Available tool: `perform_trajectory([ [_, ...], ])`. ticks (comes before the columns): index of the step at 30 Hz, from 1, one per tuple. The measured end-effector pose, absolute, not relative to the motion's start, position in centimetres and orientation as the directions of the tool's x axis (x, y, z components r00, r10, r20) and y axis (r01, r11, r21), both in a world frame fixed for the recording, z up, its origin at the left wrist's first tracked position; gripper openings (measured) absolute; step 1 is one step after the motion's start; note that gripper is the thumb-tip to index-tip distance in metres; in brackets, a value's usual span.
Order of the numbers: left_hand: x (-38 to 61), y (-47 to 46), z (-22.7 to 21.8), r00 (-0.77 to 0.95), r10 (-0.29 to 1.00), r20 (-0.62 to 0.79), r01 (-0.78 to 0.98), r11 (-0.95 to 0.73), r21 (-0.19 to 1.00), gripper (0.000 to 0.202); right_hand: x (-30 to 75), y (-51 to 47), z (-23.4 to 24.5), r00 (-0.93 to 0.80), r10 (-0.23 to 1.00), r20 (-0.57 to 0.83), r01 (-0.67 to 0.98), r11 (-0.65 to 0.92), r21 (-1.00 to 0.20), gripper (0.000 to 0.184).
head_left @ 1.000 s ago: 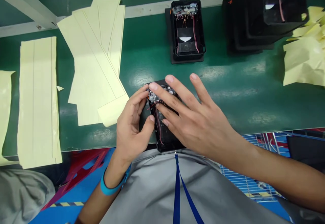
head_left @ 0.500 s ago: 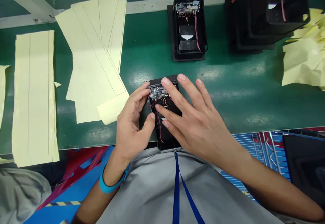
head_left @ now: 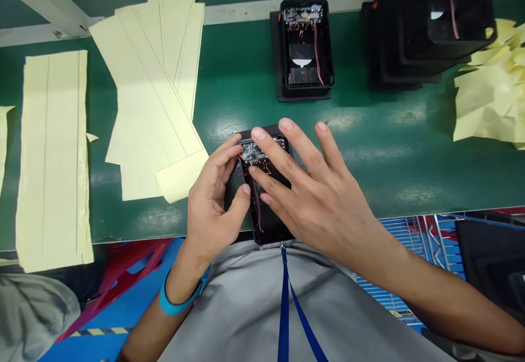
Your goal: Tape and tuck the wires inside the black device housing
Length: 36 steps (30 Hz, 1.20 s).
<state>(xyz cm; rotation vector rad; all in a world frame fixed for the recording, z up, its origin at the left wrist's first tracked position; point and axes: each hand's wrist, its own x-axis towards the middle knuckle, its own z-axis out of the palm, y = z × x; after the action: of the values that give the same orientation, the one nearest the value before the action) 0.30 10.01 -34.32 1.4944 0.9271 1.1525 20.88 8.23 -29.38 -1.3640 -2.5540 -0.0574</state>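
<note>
A black plastic case [head_left: 268,225] lies open side up at the table's front edge, against my body. Inside its far end is a circuit board [head_left: 250,152], and red wires [head_left: 257,203] run down its left side. My left hand [head_left: 215,198] grips the left wall, fingertips by the far corner and thumb near the side. Over the case spreads my right hand [head_left: 324,192], its fingers apart. One right fingertip is at the wires just below the board; whether it presses them I cannot tell. The right hand hides much of the case's right side.
Another open black case [head_left: 305,86] with a board stands behind. Stacked black cases [head_left: 414,28] rise at the back right beside crumpled yellow paper [head_left: 478,102]. Yellow sheets [head_left: 143,94] and a yellow strip pile [head_left: 53,159] lie left on the green table [head_left: 369,176].
My right hand's fingers have shifted slightly left over the board. The left hand and the case have stayed nearly in place.
</note>
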Motion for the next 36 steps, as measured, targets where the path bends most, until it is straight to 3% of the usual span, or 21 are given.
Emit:
perform_trajectory([
  [21,0.3,9.9,-34.3,0.241,0.949,0.205,0.068,-0.227,0.971,0.050,20.0,7.6,-29.8,-0.515,0.839,0.176,0.841,0.534,-0.086,0.048],
  [30,0.4,9.8,-34.1,0.234,0.954,0.189,0.052,-0.206,0.977,0.050,21.4,6.7,-29.6,-0.434,0.864,0.257,0.836,0.492,-0.242,0.036],
  [36,0.3,10.0,-34.2,0.241,0.949,0.204,0.034,-0.218,0.975,0.052,20.7,7.3,-29.7,-0.489,0.851,0.189,0.834,0.520,-0.183,0.042],
])
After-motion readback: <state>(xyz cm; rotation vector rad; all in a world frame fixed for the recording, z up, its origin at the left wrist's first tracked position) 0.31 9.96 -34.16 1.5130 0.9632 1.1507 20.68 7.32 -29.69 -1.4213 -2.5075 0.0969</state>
